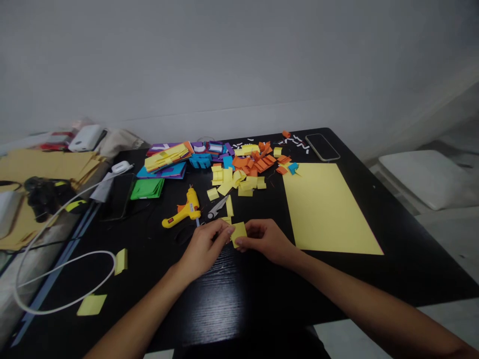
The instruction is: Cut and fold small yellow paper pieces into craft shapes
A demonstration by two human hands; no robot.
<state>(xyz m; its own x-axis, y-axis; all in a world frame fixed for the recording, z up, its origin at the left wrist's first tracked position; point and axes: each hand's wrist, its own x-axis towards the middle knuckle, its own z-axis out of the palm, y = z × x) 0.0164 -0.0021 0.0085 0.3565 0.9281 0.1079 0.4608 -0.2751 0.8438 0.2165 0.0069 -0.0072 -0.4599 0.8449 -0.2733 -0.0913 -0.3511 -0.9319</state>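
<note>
A small piece of yellow paper (239,234) is pinched between my two hands over the front middle of the black table. My left hand (205,245) grips its left edge between thumb and fingers. On its right side, my right hand (267,240) holds it the same way. Just beyond my left hand lie scissors (217,208), their handles partly hidden in the dark. A yellow glue gun (182,209) rests to the left of them. Farther back is a loose pile of cut yellow paper pieces (245,185), with folded orange paper pieces (258,162) behind.
A large yellow sheet (333,209) lies flat at right, a phone (322,147) behind it. Green folded paper (147,188) and a dark phone (119,197) sit at left. A white cable (67,310) loops near two yellow scraps. A white chair (422,177) stands beyond the right edge.
</note>
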